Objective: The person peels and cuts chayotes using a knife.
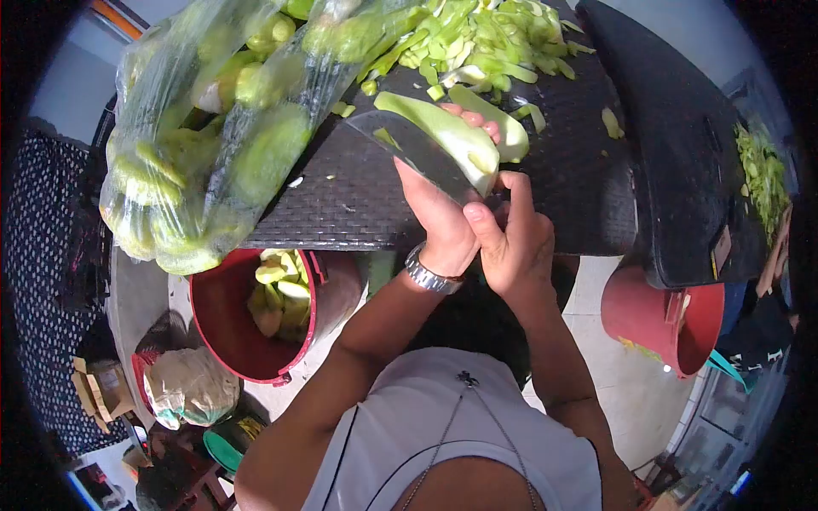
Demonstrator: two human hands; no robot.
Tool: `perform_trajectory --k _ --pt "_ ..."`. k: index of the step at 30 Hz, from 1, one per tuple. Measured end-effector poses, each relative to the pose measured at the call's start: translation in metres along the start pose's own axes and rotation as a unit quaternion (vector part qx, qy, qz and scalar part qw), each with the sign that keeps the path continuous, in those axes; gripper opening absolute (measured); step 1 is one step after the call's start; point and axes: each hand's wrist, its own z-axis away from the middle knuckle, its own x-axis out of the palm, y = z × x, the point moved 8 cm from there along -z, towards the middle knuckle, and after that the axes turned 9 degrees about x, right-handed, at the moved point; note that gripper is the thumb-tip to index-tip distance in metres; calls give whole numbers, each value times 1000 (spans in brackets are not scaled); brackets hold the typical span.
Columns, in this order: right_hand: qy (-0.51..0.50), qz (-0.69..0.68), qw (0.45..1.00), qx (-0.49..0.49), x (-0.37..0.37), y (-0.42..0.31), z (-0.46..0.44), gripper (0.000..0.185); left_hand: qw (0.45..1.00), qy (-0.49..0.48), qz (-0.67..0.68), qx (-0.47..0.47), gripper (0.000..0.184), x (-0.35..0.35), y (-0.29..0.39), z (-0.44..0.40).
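Observation:
My left hand (439, 217), with a metal watch on its wrist, holds a pale green peeled fruit (447, 128); its fingertips show beyond the fruit. A second pale green piece (504, 128) lies against those fingertips. My right hand (515, 243) is closed on a knife, its handle hidden by the fingers. The wide knife blade (417, 157) points up and left, along the near side of the fruit and across my left hand. Both hands are above the near edge of the dark woven table (341, 213).
A plastic bag of green fruit (213, 145) covers the table's left side. Green peelings (486, 43) are heaped at the back. Below stand a red bucket with pale pieces (200, 319) and another red bucket (635, 311). A black chair-like surface (682, 145) is at right.

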Motion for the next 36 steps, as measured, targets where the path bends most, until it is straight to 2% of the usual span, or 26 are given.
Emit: perform_trajectory --k 4,7,10,12,14,16,19,20,23,26,29,32,36 --pt "0 -9 1000 -1 2 5 -1 56 1000 -26 -1 5 54 -1 -2 3" --pt "-14 -11 1000 5 3 6 -1 58 1000 -4 -21 5 53 -3 -2 7" --pt "-14 -8 1000 -6 5 9 -1 59 997 2 -71 30 55 -3 2 11" --pt "-20 -2 1000 -8 7 8 -2 60 987 7 -154 51 56 -7 6 10" --pt "-39 11 999 0 7 4 -4 60 987 11 -154 32 58 -10 4 4" --pt "-46 -6 999 -1 4 -2 -3 62 996 18 -80 -27 61 -12 5 -2" --pt "-28 25 999 -6 2 3 2 64 997 44 -15 -58 67 -15 9 -14" --pt "-19 45 999 -7 1 6 4 64 995 62 -46 -56 73 -19 13 -19" --pt "-21 61 998 5 0 5 0 65 998 12 14 -57 68 -15 9 -15" --pt "-14 39 999 4 3 4 -7 64 997 53 -43 -48 70 -8 -3 4" --pt "-10 30 1000 4 2 6 -7 62 998 35 -30 -49 63 -17 -4 4" --pt "12 29 999 -12 0 4 -3 44 996 23 -22 -78 63 -22 -5 -5" --pt "-1 36 999 17 1 8 -8 55 996 56 -38 -61 67 -20 -3 -5"
